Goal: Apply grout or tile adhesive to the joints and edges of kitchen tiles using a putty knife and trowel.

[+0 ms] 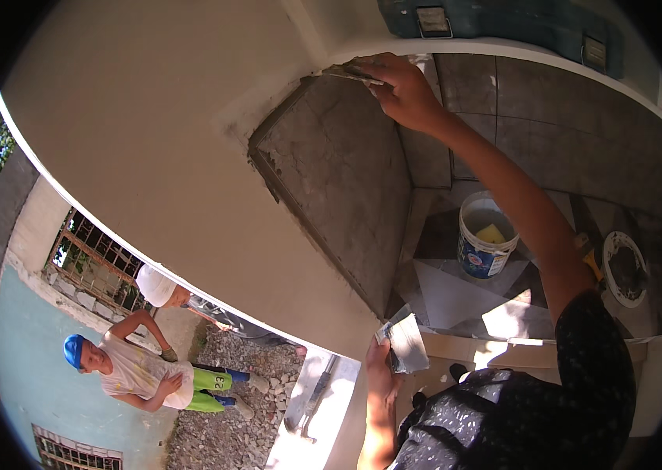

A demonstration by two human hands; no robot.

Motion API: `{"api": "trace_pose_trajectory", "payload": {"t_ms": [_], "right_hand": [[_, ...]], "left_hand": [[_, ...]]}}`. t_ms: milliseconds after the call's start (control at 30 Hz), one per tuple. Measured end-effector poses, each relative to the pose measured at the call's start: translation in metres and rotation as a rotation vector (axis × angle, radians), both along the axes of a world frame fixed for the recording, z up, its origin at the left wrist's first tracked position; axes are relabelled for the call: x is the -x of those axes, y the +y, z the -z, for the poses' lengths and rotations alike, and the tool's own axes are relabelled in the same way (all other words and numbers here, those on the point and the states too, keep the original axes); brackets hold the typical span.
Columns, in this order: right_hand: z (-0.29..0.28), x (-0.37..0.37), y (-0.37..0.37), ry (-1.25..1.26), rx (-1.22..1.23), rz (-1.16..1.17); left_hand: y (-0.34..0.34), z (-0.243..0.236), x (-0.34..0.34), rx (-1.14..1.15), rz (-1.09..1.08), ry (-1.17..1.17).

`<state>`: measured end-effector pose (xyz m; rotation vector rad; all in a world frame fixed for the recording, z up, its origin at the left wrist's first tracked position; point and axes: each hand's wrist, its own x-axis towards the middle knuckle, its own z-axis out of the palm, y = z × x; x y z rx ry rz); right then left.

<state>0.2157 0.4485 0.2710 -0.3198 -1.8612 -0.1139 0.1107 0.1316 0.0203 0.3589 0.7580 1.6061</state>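
Scraper (pixel 353 73) in my right hand (pixel 404 90) points left, long axis nearly sideways, at the upper corner of the grey panel (pixel 339 149); my left hand (pixel 380 372) grips a pale flat plate (pixel 409 345).

A thin, flat scraper (pixel 358 75), its blade dulled by grey smears, lies at a shallow slant in the right hand (pixel 403 92), the tip at the upper corner of a panel (pixel 339 149); whether it touches there is hard to tell. The panel is grey-brown, flat and faintly mottled. A narrow, rough-edged strip of dark grey filler (pixel 300 210) runs along its outer edge, bending at the left corner, with ragged smears beside it. A broad, squarish, pale grey blade (pixel 408 346) sits tilted in the left hand (pixel 380 370), just below the panel's lower end, its handle hidden.
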Motion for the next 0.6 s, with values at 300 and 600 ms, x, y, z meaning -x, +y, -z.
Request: {"api": "trace_pose_trajectory", "payload": {"t_ms": [300, 600], "right_hand": [[0.015, 0.033, 0.030, 0.092, -0.166, 0.079], [-0.012, 0.013, 0.014, -0.240, -0.174, 0.272]], "left_hand": [[-0.007, 0.004, 0.014, -0.004, -0.067, -0.102], [-0.007, 0.015, 0.018, 0.023, -0.088, -0.123]]}}
